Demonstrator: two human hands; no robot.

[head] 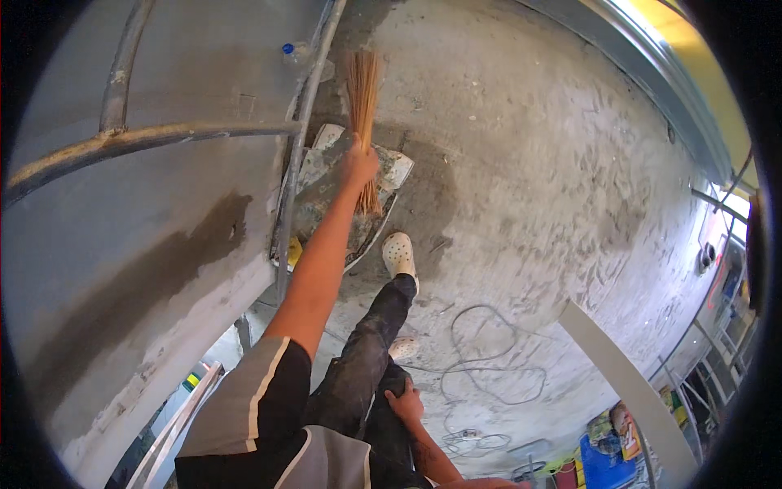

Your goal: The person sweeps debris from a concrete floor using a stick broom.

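Observation:
My left hand (pixel 360 164) is closed around a stick broom (pixel 363 91) near the middle of its bundle of thin sticks. The fanned end of the sticks points away from me over the concrete floor. Beneath the hand and broom lies a dirty, crumpled sack (pixel 314 195) beside the metal scaffold frame. My right hand (pixel 406 401) rests on my dark trouser leg at the knee, with no tool visible in it. White perforated clogs (pixel 399 253) are on my feet, one forward near the sack's edge.
A metal pipe frame (pixel 201 131) stands against the grey wall at left. A clear bottle with a blue cap (pixel 288 49) lies beyond it. A grey cable (pixel 482 360) loops over the floor at right, near a pale curved panel (pixel 629 379). Bags and a blue item (pixel 602 467) lie lower right.

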